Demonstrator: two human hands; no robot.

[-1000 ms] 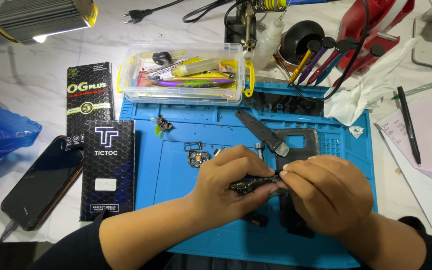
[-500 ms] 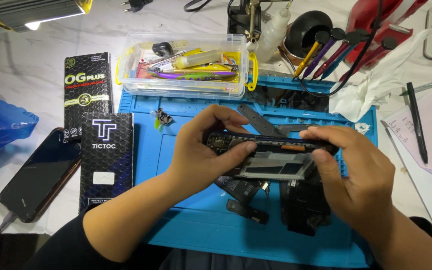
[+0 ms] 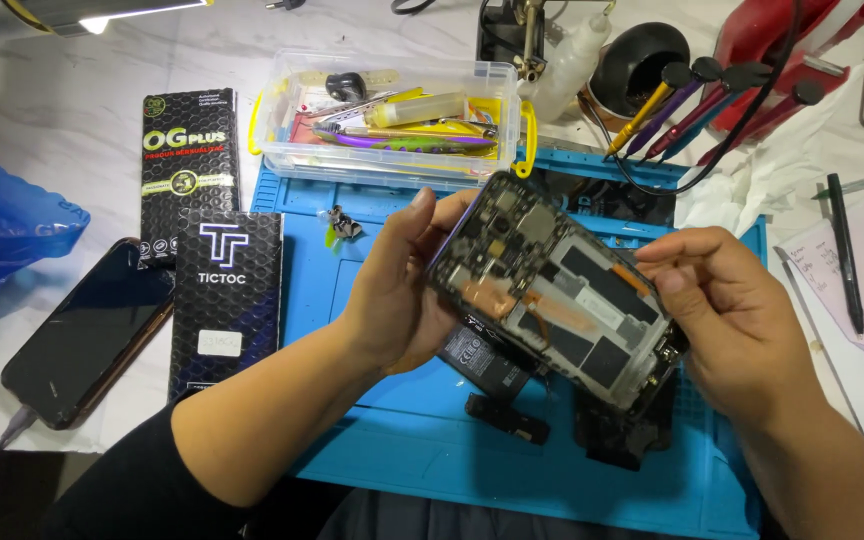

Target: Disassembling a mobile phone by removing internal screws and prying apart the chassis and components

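While both hands hold it, the opened phone [image 3: 562,300] gets a look-over above the blue mat [image 3: 372,430].
Left hand [image 3: 402,290] grips its top end, right hand [image 3: 732,310] pinches the lower edge; steady turning seems needed next.

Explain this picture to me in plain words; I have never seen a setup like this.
The view comes from a camera worn on a person's head, looking down at their own two bare hands. The left hand and right hand together hold an opened phone, its inner parts and circuit board facing up. Below lies a blue work mat with small dark parts on it. Behind it stands a clear plastic box of tools. Left of the mat lie two black packets and another phone, screen dark. At the right lies a black pen.
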